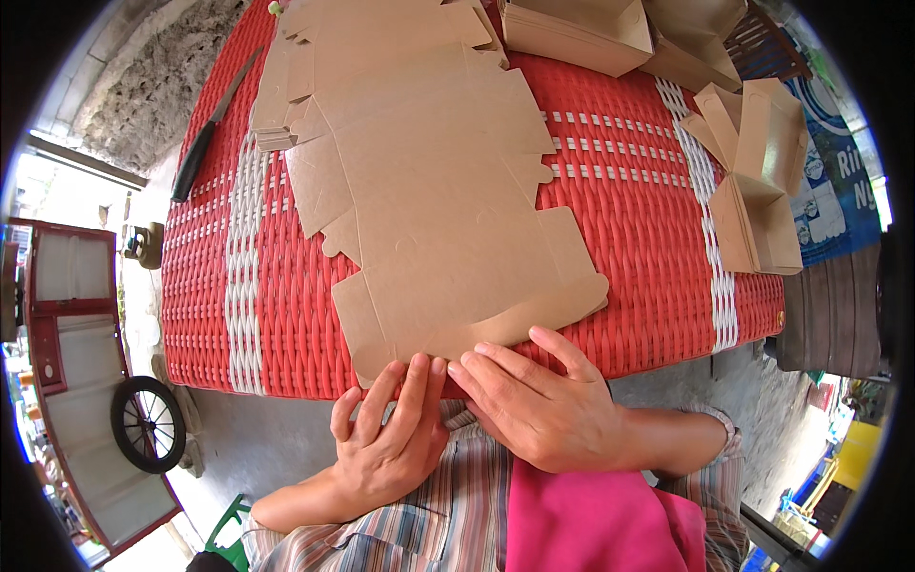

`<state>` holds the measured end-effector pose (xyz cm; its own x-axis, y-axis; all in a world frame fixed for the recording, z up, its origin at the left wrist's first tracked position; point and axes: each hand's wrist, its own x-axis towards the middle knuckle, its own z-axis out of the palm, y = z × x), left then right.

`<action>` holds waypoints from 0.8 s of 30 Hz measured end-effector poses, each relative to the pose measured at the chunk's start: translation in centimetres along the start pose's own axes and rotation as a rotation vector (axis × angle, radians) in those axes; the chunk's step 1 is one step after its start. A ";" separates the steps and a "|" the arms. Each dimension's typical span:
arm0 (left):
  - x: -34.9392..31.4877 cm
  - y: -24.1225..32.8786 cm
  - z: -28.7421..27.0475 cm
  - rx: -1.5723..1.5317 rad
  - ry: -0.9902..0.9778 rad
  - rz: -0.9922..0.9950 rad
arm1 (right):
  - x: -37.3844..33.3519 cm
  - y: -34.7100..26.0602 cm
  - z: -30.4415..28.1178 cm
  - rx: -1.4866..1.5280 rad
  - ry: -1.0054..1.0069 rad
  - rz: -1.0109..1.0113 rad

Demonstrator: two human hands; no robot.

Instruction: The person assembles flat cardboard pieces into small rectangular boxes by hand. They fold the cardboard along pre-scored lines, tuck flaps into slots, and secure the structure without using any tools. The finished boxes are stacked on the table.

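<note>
A flat brown cardboard box blank (438, 219) lies on top of a stack of similar blanks in front of me. Crease lines and cut tabs show along its sides. The fingers of my left hand (396, 429) press together over its near edge, with the thumb out of sight. Close beside it, my right hand (548, 405) grips the same near flap, its fingers bent over the edge. That flap curves slightly near my right fingertips. What lies under the edge is hidden.
The stack rests on a red and white woven table (629, 248). A black-handled knife (197, 153) lies at the far left. Folded open cardboard boxes (577, 33) stand at the far right, with another folded box (758, 191) near the right edge. A spoked wheel (148, 424) is at left.
</note>
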<state>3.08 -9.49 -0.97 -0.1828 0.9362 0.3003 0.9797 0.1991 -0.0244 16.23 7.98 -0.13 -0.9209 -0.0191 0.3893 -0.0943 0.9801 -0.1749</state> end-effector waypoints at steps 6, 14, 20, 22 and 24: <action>-0.5 -1.3 -0.3 0.093 -0.013 0.054 | -0.9 1.0 -0.4 -0.006 0.016 0.038; -2.2 -1.9 -0.9 0.020 -0.040 -0.075 | -1.9 2.5 -1.8 -0.028 0.029 0.124; -2.7 -1.9 -1.0 -0.019 -0.061 -0.122 | -2.6 3.6 -3.3 -0.036 -0.049 0.227; -2.8 -2.0 -0.7 -0.025 -0.050 -0.120 | -3.1 4.1 -3.4 -0.056 -0.039 0.241; -2.8 -2.1 -0.5 -0.027 -0.030 -0.113 | -3.4 4.4 -3.8 -0.059 -0.038 0.255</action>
<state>1.59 -12.64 -1.25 -0.2942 0.9164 0.2715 0.9545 0.2964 0.0339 20.37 13.07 1.22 -0.9259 0.2237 0.3046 0.1641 0.9640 -0.2092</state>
